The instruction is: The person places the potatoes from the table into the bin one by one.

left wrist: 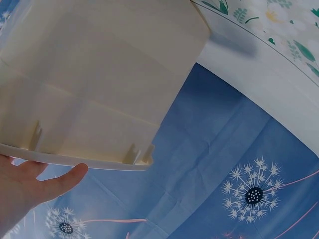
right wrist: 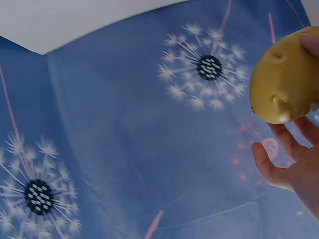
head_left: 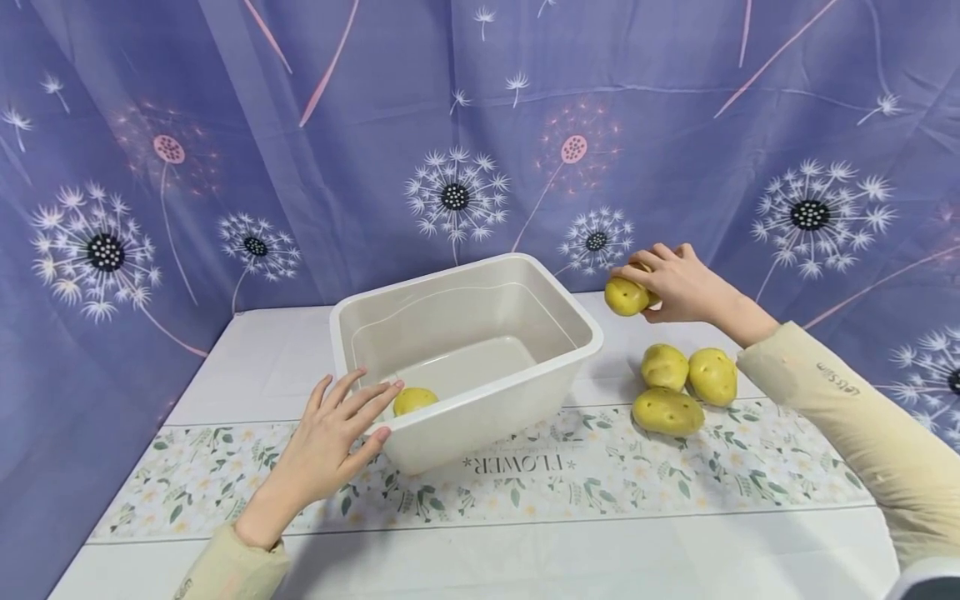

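Note:
My right hand holds a yellow potato in the air, to the right of a pale grey plastic tub. In the right wrist view the same potato sits between thumb and fingers. My left hand rests on the tub's near left rim with its fingers spread and fairly straight. Another potato lies inside the tub, by the near left corner. The left wrist view has the tub's outer wall with my left hand at the rim.
Three potatoes lie grouped on the table right of the tub: one at the back left, one at the right and a long one in front. A floral strip crosses the white tabletop. Behind hangs a blue-purple dandelion curtain.

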`<state>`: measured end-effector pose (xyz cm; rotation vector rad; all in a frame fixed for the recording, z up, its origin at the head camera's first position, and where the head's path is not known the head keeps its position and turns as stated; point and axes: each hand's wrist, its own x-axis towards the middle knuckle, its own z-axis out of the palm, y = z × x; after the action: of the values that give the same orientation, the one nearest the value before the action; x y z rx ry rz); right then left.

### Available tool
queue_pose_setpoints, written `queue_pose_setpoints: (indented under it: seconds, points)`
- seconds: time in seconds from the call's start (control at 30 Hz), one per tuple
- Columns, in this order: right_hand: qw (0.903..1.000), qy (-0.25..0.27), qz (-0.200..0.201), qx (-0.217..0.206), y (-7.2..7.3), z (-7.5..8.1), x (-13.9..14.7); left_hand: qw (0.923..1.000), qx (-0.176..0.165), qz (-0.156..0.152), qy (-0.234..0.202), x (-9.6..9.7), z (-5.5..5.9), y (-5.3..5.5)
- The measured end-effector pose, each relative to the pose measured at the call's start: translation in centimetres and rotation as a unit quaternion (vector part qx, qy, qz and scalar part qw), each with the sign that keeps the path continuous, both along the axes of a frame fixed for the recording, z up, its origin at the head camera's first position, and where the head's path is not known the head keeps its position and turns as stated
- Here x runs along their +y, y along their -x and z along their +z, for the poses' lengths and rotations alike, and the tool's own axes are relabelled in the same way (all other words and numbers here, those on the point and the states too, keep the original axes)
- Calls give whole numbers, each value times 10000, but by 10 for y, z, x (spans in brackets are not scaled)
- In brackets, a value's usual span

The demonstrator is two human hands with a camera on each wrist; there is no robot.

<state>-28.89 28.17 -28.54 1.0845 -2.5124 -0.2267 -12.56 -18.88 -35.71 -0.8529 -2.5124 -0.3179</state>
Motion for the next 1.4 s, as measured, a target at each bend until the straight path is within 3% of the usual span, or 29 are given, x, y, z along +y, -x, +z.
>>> queue_pose_setpoints:
  seconds: [0.3, 0.7, 1.4]
  points:
    - [9995, 64, 224, 219, 0, 23, -22, 10000, -13, 7, -18, 0, 0, 0]
    - [9994, -285, 191, 34, -4, 41, -62, 10000, 23, -3, -26, 0, -3, 0]
    - [9959, -612, 592, -291, 23, 32, -124, 9999, 53, -29, -82, 1, 0, 0]
